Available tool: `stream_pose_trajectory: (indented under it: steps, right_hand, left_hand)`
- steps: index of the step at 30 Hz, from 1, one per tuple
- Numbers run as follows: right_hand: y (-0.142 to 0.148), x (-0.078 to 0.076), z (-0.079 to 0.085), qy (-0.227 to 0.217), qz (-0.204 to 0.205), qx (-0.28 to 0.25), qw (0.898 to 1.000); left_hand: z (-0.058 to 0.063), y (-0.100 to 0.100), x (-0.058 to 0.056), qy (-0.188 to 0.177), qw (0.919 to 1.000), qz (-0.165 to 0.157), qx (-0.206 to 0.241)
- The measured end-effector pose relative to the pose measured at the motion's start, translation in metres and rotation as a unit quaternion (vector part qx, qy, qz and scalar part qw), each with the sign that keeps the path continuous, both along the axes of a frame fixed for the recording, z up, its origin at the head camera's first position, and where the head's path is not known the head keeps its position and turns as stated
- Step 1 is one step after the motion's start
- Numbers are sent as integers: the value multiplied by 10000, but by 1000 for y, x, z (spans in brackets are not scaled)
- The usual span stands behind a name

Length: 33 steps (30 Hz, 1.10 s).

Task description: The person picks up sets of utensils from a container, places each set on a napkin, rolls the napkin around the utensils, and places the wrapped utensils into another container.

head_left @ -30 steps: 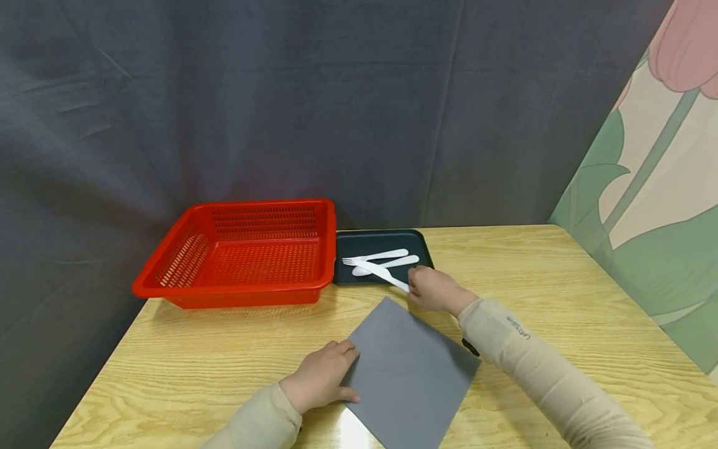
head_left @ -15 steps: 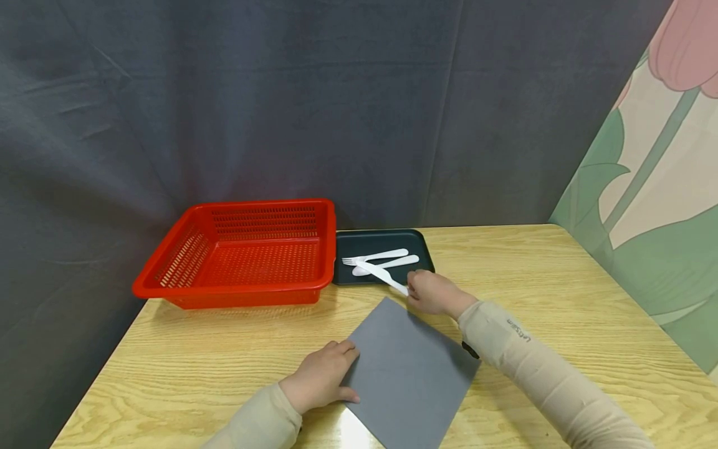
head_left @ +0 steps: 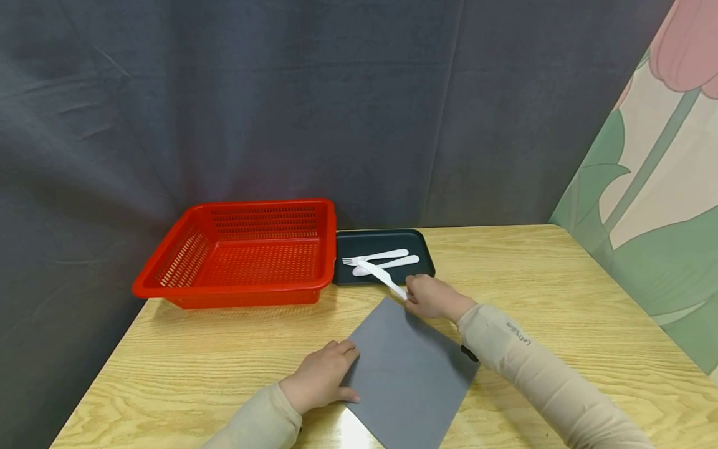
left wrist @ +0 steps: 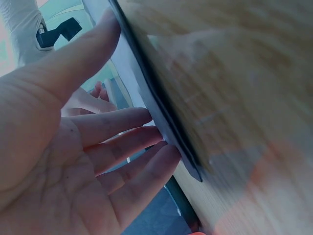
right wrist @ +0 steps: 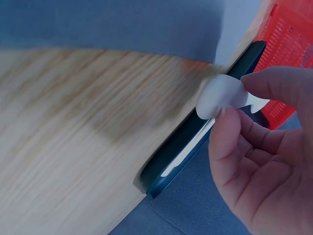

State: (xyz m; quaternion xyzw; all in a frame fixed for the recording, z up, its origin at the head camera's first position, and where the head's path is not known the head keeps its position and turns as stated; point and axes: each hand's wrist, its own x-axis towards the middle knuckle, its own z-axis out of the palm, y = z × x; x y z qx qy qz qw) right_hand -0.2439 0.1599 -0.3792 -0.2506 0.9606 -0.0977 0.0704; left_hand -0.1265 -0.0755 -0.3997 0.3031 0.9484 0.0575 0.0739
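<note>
My right hand (head_left: 432, 297) pinches the handle end of a white plastic knife (head_left: 374, 272) between thumb and forefinger. In the right wrist view the rounded handle end (right wrist: 221, 96) sticks out past the fingertips. The blade reaches over a dark tray (head_left: 381, 239), overlapping a white fork (head_left: 387, 254) and a white spoon (head_left: 401, 262) that lie there. My left hand (head_left: 322, 376) rests at the left edge of a flat grey square sheet (head_left: 415, 377). Its fingers, slightly bent, touch the sheet's edge (left wrist: 164, 117) in the left wrist view.
A red perforated basket (head_left: 235, 290) stands at the back left, right beside the tray. Behind the wooden table (head_left: 538, 280) hangs a dark grey curtain (head_left: 314, 112). A wall with painted flowers (head_left: 645, 237) rises at the right.
My right hand has drawn slightly back toward me with the knife handle, while the blade tip stays over the tray. The left hand and the sheet have not moved.
</note>
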Motion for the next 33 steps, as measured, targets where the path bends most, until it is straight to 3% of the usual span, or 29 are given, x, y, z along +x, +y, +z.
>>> stream_pose_trajectory:
  steps: [12, 22, 33]
  right_hand:
    - [-4, 4, -1, -261, -40, -66, 9996]
    - [-9, 7, -3, -573, -360, -91, 9977]
    - [-13, 12, -2, -613, -367, -127, 9974]
  left_hand:
    - [2, 0, 2, -21, 10000, 4, -1]
    - [2, 0, 1, 51, 10000, -17, -24]
    - [3, 0, 1, 95, 9999, -61, 19]
